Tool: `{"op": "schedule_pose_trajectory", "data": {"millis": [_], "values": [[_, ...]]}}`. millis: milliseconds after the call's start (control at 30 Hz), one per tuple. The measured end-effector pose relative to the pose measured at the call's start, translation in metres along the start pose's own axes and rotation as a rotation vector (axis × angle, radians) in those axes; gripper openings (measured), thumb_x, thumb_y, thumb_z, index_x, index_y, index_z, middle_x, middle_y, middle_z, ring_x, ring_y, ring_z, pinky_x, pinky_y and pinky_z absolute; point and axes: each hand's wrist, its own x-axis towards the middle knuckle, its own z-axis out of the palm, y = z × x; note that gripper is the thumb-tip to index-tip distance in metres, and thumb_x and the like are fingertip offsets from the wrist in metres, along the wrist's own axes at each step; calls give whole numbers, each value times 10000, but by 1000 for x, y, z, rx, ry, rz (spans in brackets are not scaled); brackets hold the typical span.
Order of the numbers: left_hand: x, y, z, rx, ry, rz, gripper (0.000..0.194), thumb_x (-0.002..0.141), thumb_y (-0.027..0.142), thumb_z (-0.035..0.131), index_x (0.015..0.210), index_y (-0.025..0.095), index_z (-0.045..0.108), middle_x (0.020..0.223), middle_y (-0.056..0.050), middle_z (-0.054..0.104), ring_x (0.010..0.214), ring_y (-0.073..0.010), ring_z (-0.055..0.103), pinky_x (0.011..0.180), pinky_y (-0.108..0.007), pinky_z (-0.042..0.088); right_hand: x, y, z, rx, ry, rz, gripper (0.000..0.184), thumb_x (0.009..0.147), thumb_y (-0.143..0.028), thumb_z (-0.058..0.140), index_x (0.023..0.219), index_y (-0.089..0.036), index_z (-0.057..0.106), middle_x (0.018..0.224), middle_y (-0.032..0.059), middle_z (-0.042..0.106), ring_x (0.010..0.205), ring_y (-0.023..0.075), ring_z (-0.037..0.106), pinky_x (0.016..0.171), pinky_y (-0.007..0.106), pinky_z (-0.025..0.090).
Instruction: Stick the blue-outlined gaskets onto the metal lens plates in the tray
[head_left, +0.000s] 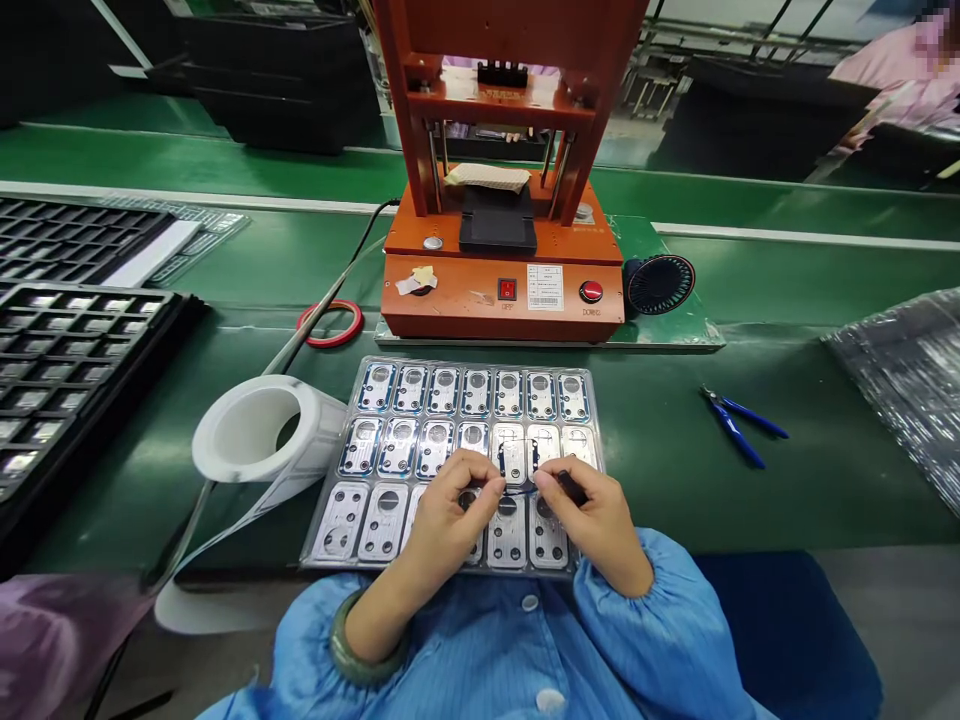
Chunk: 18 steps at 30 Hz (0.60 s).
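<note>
I read the thin dark loop point(500, 458) as lying straight ahead of both hands, its long axis running away from me up the tray, laid over one metal plate point(513, 445) in the middle row. Its lower end sits between my two grips, about equally near each; I can't say which is closer. The left grip point(442, 520) is closed to a pinch at the loop's lower left, though I cannot tell whether it has hold of the loop. The right grip point(592, 525) pinches a small black piece point(572, 488) at the loop's lower right. Under them is the clear plastic tray point(450, 362) of metal plates, on the green tabletop point(660, 500). A white tape roll point(255, 430) sits left of the tray, blue-handled pliers point(739, 425) to its right, and an orange press point(502, 310) beyond it.
</note>
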Motion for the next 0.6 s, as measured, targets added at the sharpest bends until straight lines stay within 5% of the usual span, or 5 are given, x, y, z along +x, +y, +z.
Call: {"op": "schedule_pose_trajectory", "data": {"millis": [267,600], "values": [[2,3,-11,196,-5,66,39,850,153,583,845,191,579,865,-19,567,846,-141,555,769,-269,450,-1,-16,3,-94,12,18,114,875,-269,564,822,-199,637,706,-22,640,634,123,576,609,215,427],[8,-16,-7,273,7,-3,78,847,190,568,796,179,627,943,-59,584,922,-187,595,841,-356,482,6,-8,16,-203,32,57,139,858,-266,549,747,-197,597,718,-6,599,684,151,566,620,249,391]]}}
